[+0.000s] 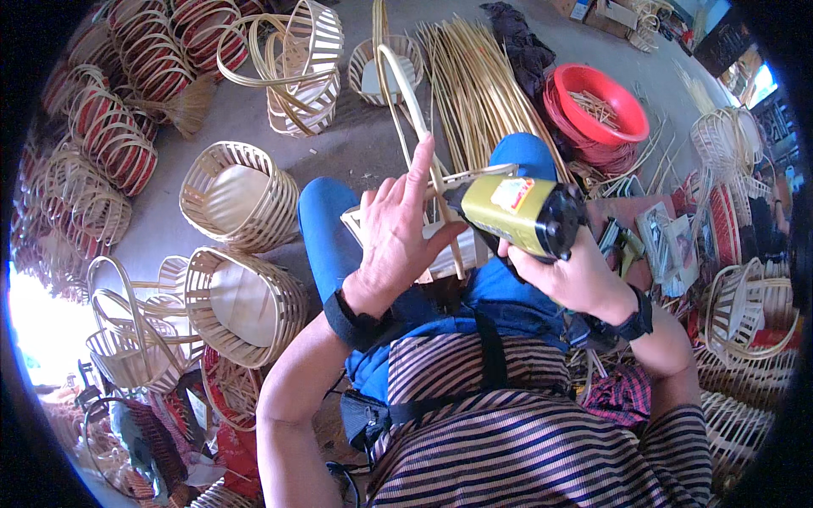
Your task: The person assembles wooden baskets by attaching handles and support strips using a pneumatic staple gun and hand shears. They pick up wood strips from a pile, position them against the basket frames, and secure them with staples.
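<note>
Overlapping lap basket (pixel 476 254): green tool (pixel 515 212); nearby: canes (pixel 476 89), basin (pixel 625 106).

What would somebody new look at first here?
Probably the bright red basin at the upper right, with sticks inside. Then the green power tool in the person's right grip, near the basket between the knees. Pale slatted baskets stand to the left.

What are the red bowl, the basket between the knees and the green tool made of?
Red bowl: probably plastic; smooth, bright red. Basket: looks like bare wood or bamboo, with pale, thin strips. Green tool: perhaps painted metal or plastic; its shine fits both.
</note>
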Tool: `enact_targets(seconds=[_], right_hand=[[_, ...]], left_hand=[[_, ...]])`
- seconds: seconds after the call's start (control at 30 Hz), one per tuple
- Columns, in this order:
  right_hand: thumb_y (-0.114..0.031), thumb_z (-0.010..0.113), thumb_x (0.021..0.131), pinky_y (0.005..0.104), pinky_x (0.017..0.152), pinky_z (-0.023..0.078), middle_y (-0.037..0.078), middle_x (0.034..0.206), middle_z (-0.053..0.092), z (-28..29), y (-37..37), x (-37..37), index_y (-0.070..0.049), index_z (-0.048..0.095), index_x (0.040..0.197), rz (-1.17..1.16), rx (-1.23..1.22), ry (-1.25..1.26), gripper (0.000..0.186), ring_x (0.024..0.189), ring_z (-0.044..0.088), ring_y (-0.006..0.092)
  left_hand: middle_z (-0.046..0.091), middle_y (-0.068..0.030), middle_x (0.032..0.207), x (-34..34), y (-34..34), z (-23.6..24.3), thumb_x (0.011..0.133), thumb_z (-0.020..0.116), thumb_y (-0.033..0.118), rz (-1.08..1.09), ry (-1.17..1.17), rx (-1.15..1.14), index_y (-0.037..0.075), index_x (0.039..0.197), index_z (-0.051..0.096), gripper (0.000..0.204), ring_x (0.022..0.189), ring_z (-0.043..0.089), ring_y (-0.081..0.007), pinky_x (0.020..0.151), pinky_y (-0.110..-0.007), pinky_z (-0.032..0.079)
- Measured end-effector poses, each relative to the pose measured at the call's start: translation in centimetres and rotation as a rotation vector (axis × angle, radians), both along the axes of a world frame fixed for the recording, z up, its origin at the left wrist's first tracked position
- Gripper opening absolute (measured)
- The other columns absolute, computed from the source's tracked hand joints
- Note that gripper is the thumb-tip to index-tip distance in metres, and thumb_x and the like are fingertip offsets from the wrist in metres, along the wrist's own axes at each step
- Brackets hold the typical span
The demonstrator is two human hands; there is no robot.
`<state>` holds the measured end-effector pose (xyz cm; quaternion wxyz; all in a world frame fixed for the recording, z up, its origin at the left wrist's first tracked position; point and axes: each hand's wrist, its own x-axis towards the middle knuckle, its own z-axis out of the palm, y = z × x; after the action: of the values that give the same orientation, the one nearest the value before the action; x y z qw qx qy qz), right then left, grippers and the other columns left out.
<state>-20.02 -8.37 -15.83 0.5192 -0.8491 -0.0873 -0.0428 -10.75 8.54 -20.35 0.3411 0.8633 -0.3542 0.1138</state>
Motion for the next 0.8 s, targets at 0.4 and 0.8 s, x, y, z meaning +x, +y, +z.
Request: enact_targets(seconds=[0.4,0.8], right_hand=[[-0.006,0.052,0.070,0.0263,0.051,0.042,0.010,0.076,0.049,-6.0,-12.4,-9.5,0.000,0.041,0.101,-0.686,0.067,0.539,0.034,0.060,0.048,0.0163],[-0.010,0.051,0.068,0.0367,0.076,0.038,0.023,0.102,0.040,-23.7,-21.0,-19.3,0.000,0.034,0.111,-1.289,-0.647,0.592,0.047,0.092,0.042,0.0347]], left_hand=[[0.037,-0.0146,0.120,7.0,10.3,-3.3,0.047,0.075,0.029,-0.187,0.373,0.149,0.005,0.124,0.028,0.092,0.113,0.032,-0.0275,0.094,-0.037,0.025],[0.046,-0.0096,0.081,3.3,1.2,2.7,0.058,0.068,0.022,-0.220,0.225,0.031,0.005,0.088,0.045,0.041,0.074,0.048,-0.0234,0.063,-0.034,0.038]])
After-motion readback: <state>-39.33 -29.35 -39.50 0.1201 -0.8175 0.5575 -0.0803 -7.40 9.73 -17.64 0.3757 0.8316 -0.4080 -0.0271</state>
